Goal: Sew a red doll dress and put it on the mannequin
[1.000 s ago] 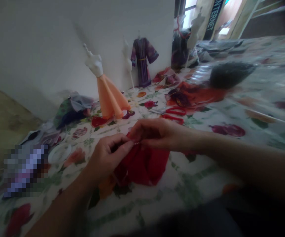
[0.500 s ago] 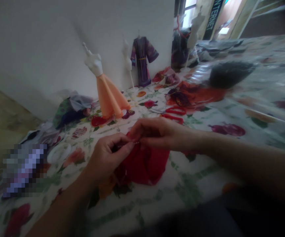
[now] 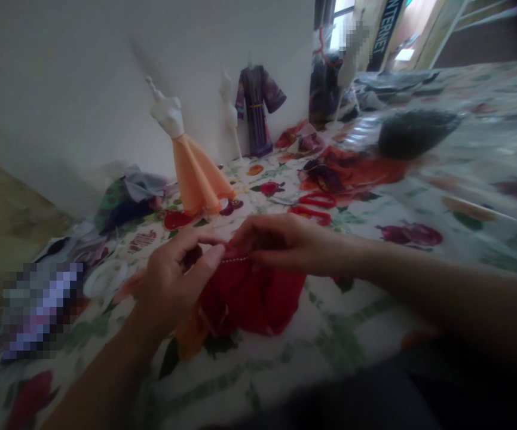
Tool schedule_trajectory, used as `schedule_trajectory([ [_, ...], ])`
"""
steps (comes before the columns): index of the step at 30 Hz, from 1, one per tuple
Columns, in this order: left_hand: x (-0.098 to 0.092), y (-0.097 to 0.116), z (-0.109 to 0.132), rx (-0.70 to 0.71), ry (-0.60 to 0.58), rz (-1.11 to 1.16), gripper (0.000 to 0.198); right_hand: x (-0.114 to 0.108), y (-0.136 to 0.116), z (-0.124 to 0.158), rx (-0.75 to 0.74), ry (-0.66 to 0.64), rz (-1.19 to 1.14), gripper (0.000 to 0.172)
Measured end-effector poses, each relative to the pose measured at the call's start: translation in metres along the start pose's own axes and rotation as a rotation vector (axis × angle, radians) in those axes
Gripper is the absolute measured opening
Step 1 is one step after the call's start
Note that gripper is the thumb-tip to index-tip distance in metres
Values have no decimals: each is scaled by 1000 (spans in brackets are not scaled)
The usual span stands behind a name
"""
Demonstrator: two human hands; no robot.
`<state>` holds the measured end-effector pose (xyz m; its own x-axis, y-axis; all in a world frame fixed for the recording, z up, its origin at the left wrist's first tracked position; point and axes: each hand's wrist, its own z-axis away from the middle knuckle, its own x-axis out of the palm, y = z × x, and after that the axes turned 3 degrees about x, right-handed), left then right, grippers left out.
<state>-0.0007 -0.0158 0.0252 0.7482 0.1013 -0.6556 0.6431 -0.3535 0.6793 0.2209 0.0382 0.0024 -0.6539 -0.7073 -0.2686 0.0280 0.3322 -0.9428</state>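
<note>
Left hand: your left hand (image 3: 168, 280) is closing thumb and forefinger on the upper edge of the red cloth (image 3: 253, 295), with the other fingers curling loosely beneath.
Right hand: your right hand (image 3: 285, 242) is pinching the same edge just beside the left, its fingertips pointing toward your left thumb.
Between the hands: a short pale dotted line (image 3: 235, 260) is running along the edge from 1 pinch to the other. It is too blurred to tell beads from stitches.
Hold: the 2 pinches seem to be pulling that bit of edge taut and lifting it, likely so the fine detail is staying steady and in sight.
Red cloth: most of it is lying crumpled on the floral surface (image 3: 352, 334) below your hands, partly covering an orange piece (image 3: 190, 334).
Within reach: red scissors (image 3: 314, 206) are lying just beyond your right hand.
Further back: a small mannequin in an orange skirt (image 3: 198, 176) and a purple robe (image 3: 258, 107) are standing near the wall, upright on their stands, apparently for display.
</note>
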Motion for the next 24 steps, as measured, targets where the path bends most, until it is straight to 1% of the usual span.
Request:
schedule_trajectory([
  [2,-2,6,6,27,79,-121,15,0,-1,0,-19,0,62,27],
  [3,-2,8,9,61,105,-190,16,1,-1,0,-30,-1,90,28],
  [4,-1,10,13,104,117,-252,17,2,-2,0,-38,-2,112,27],
  [6,0,14,18,171,90,-316,24,4,-5,0,-52,3,138,26],
  [7,1,15,19,173,58,-303,27,5,-6,0,-55,7,152,26],
  [9,4,15,20,101,-12,-210,28,7,-8,0,-50,17,179,26],
  [12,8,11,17,-27,-84,-18,19,9,-9,0,-42,19,176,28],
  [16,12,3,12,-58,-140,189,17,9,-8,0,-41,2,136,28],
  [21,11,6,9,-107,-176,250,17,9,-6,0,-3,3,113,31],
  [24,10,8,8,-139,-186,214,14,9,-6,0,-2,9,111,31],
])
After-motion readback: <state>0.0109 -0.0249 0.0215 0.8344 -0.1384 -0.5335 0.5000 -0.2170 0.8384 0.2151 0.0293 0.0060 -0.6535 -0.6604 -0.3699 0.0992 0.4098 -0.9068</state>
